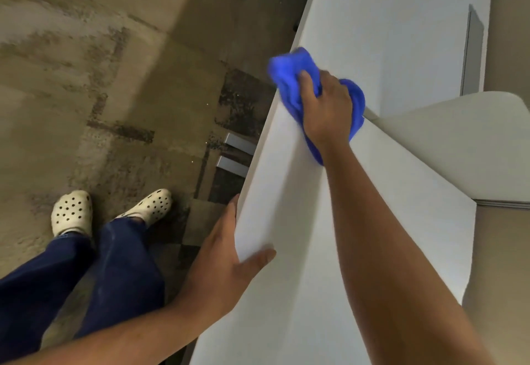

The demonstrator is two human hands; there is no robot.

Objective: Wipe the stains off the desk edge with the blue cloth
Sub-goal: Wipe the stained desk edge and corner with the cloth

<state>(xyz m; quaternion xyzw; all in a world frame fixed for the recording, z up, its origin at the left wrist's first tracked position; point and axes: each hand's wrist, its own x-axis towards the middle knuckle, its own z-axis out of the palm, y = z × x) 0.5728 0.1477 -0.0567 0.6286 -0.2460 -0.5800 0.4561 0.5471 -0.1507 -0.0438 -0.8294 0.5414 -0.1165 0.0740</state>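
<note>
View: the scene is seen from above, looking down along a white worktop (358,221) whose long left edge runs from the bottom of the frame up toward the top.

Blue cloth: the blue cloth (289,78) is bunched up and pressed onto the worktop right at that long edge, roughly midway along the visible length. One end of it reaches the lip of the edge; whether it wraps over the side cannot be told.

Right hand: the right hand (325,106) is laid on top of the cloth with its fingers curled into the fabric, so the cloth is gripped and held down against the surface.

Left hand: the left hand (229,261) is placed on the near part of the same edge, well apart from the cloth. It is spread, with the thumb on the top surface and the fingers over the side; nothing is held in it. It is judged to be bracing the body.

Stains: no stains can be made out on the white surface or its edge; the picture is slightly blurred there.

Progress: the wiping is judged to be under way, with the cloth in contact with the edge. How much of the edge is already clean and how much is left cannot be told.

Surroundings: a worn, patchy floor (100,78) lies beside the worktop, and pale perforated clogs (71,211) with dark blue trousers are seen on it.
</note>
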